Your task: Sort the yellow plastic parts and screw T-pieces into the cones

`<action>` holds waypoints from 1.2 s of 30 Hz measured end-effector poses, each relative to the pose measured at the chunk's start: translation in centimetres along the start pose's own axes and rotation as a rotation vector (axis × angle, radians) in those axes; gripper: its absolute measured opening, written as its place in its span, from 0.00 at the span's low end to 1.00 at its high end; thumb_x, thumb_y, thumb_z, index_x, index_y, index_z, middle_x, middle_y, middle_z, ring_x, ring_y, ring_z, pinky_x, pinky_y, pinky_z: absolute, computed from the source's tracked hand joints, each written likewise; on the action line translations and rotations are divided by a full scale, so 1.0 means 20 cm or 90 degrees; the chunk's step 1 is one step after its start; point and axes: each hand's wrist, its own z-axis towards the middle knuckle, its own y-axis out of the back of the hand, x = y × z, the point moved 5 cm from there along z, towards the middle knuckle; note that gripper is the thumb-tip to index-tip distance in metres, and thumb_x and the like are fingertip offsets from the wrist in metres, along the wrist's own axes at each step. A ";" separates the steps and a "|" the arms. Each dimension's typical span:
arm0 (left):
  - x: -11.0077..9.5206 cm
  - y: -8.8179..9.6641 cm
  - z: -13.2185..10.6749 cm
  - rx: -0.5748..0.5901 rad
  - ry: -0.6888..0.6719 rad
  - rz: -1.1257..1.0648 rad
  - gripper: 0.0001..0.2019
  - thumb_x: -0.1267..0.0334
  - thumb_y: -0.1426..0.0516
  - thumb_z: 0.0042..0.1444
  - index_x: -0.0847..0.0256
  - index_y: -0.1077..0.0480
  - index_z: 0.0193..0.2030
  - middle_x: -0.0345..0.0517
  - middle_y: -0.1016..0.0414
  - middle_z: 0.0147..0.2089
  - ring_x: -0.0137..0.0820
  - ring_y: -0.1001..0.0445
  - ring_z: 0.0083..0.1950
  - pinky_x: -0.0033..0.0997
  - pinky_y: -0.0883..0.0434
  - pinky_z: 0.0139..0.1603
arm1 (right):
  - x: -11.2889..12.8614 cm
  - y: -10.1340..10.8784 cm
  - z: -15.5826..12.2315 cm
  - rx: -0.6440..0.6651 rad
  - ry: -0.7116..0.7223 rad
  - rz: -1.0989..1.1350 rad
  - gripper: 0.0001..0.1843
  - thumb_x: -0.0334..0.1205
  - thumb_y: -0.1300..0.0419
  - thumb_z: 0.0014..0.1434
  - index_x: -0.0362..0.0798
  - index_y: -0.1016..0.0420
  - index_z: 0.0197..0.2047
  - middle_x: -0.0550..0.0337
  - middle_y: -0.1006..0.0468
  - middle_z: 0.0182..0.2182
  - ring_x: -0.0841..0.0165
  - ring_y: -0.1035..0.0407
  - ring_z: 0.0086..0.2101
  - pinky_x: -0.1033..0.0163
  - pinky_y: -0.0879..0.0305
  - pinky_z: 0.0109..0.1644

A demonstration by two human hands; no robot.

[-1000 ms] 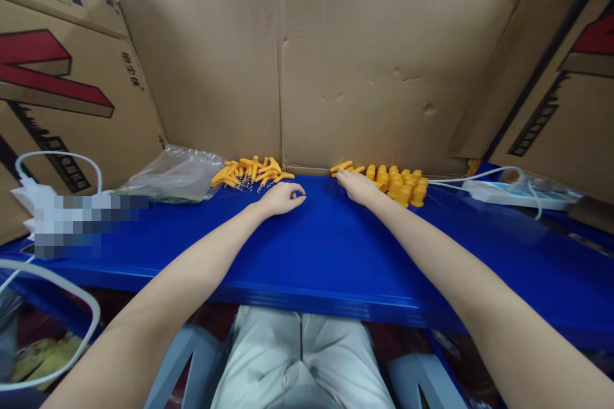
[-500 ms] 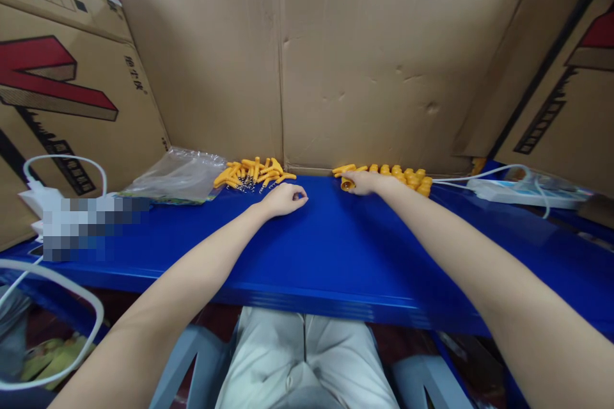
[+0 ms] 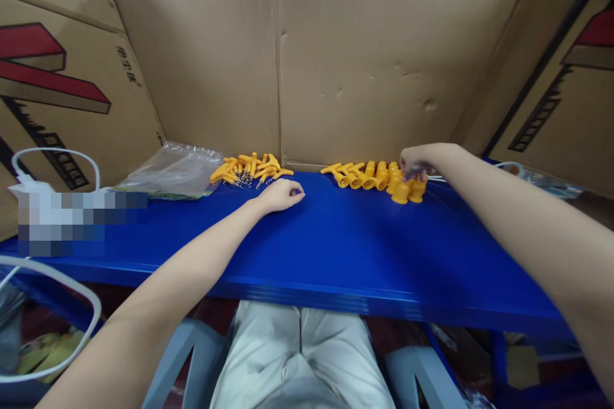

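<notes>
My left hand (image 3: 284, 195) rests on the blue table with its fingers curled and nothing visible in them. Just behind it lies a loose pile of yellow T-shaped corkscrew handles (image 3: 252, 167) with metal spirals. My right hand (image 3: 413, 162) is over a group of upright yellow bell-shaped cups (image 3: 400, 194). Its fingers point down and are closed about the top of one cup, partly hidden and slightly blurred. Left of that group, several yellow corkscrews (image 3: 355, 182) lie in a row, their bell openings facing me and their handles toward the cardboard.
A cardboard wall (image 3: 384, 63) stands along the table's back, with printed boxes (image 3: 62, 89) at the side. A clear plastic bag (image 3: 170, 169) lies at the left. A white cable (image 3: 57, 150) loops there, and a power strip (image 3: 551, 186) sits at the far right.
My right hand has left the bell-shaped piece in the row and moved right to the upright cups. The row now shows fully. My left hand has stayed in place.
</notes>
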 end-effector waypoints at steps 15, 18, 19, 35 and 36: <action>0.00 0.00 0.00 0.001 -0.014 0.005 0.11 0.61 0.45 0.56 0.61 0.22 0.37 0.45 0.22 0.32 0.31 0.26 0.33 0.30 0.33 0.38 | 0.10 -0.27 -0.05 0.017 -0.015 0.187 0.12 0.37 0.29 0.46 0.46 0.28 0.31 0.56 0.24 0.20 0.64 0.26 0.26 0.60 0.29 0.33; 0.01 0.00 0.01 0.002 -0.010 0.005 0.11 0.60 0.45 0.55 0.61 0.22 0.37 0.44 0.22 0.31 0.31 0.27 0.32 0.30 0.34 0.38 | 0.09 -0.27 -0.05 0.000 -0.026 0.205 0.12 0.39 0.28 0.46 0.46 0.27 0.30 0.55 0.24 0.21 0.63 0.26 0.27 0.61 0.30 0.32; 0.01 0.00 0.01 0.001 -0.006 0.005 0.11 0.60 0.45 0.55 0.60 0.22 0.37 0.44 0.22 0.31 0.31 0.27 0.32 0.30 0.34 0.37 | 0.10 -0.28 -0.06 -0.004 -0.029 0.210 0.12 0.39 0.29 0.46 0.46 0.27 0.29 0.54 0.24 0.22 0.63 0.25 0.28 0.60 0.30 0.33; 0.18 0.15 0.01 -0.165 0.077 0.088 0.13 0.64 0.48 0.58 0.61 0.25 0.45 0.50 0.24 0.47 0.38 0.28 0.50 0.38 0.33 0.55 | 0.32 -0.35 -0.09 -0.199 0.048 0.286 0.16 0.51 0.39 0.58 0.44 0.27 0.38 0.44 0.23 0.32 0.53 0.25 0.37 0.54 0.32 0.42; 0.23 0.19 -0.01 -0.209 0.116 0.108 0.15 0.66 0.50 0.59 0.62 0.26 0.48 0.53 0.27 0.52 0.40 0.31 0.56 0.40 0.36 0.59 | 0.33 -0.34 -0.09 -0.217 0.053 0.268 0.16 0.50 0.39 0.59 0.44 0.27 0.38 0.44 0.23 0.33 0.53 0.26 0.38 0.55 0.32 0.43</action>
